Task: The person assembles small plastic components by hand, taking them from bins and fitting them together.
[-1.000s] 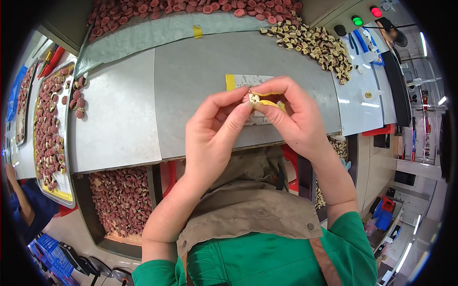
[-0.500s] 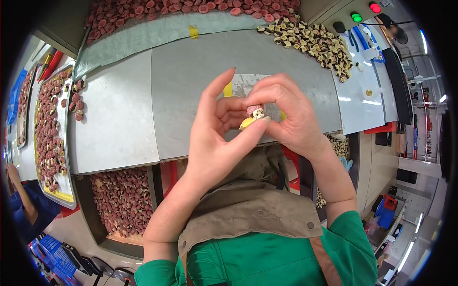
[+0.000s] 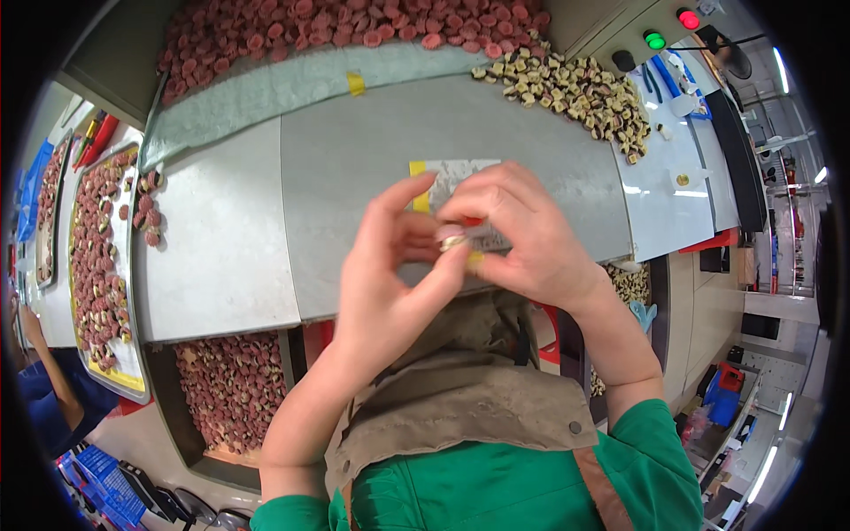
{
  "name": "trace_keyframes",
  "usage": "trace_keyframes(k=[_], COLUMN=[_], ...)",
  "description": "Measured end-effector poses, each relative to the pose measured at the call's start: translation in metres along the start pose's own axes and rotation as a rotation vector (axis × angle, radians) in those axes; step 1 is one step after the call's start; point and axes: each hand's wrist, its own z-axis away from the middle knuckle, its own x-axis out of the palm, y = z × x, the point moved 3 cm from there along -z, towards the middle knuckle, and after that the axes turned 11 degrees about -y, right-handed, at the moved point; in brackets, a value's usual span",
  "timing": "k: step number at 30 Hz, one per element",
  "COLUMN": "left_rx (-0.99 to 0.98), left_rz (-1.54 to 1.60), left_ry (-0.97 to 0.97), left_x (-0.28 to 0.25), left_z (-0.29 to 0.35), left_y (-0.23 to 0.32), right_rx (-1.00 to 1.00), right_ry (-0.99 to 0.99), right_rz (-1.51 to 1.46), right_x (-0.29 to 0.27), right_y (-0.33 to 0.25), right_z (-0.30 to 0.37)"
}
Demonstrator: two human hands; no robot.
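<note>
My left hand (image 3: 394,283) is closed, pinching a small piece (image 3: 452,237) with a pink ridged cap and a cream body between thumb and fingers. The piece is partly covered by the thumb and smeared by motion. My right hand (image 3: 531,243) curves over it from the right. Its thumb and fingers stand apart, with the fingertips close to the piece; I cannot tell whether they touch it. Beneath the hands lies a pale rectangular plate (image 3: 460,168) with yellow tape (image 3: 418,184) at its left edge. A small patch of red shows between the right fingers.
Pink ridged caps (image 3: 354,26) are heaped at the back beside a pale green sheet (image 3: 239,102). Cream-and-dark pieces (image 3: 575,97) lie back right. Capped pieces fill a tray (image 3: 133,310) at left and a bin (image 3: 186,442) below the table edge. A co-worker's arm (image 3: 53,372) shows far left.
Both hands have shifted slightly left. My right thumb has parted from the left thumb, while my left hand keeps hold of the pink-capped piece. The whole view has tilted slightly.
</note>
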Motion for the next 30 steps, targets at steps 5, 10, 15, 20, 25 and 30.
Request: trace_keyframes(k=[5,10,15,20,25,30], left_rx=[0.149,0.178,0.368,0.352,0.465,0.255], left_rz=[-1.296,-1.646,-1.479,-1.457,-1.346,-0.930], left_ry=[0.185,0.358,0.135,0.218,0.138,0.058], left_x=[-0.086,-0.130,-0.101,-0.081,-0.085,-0.067], left_z=[-0.007,-0.022,-0.113,-0.178,-0.164,-0.112], left_y=[0.022,0.048,0.043,0.016,0.011,0.020], right_rx=[0.146,0.200,0.095,0.124,0.175,0.262], right_ry=[-0.056,0.040,0.039,-0.120,-0.220,-0.079], right_rz=[0.185,0.294,0.544,0.419,0.185,-0.010], right_x=[-0.037,-0.060,-0.045,-0.045,-0.050,-0.054], right_y=[0.058,0.111,0.124,0.104,0.078,0.075], right_z=[-0.004,-0.035,-0.056,-0.039,-0.002,0.015])
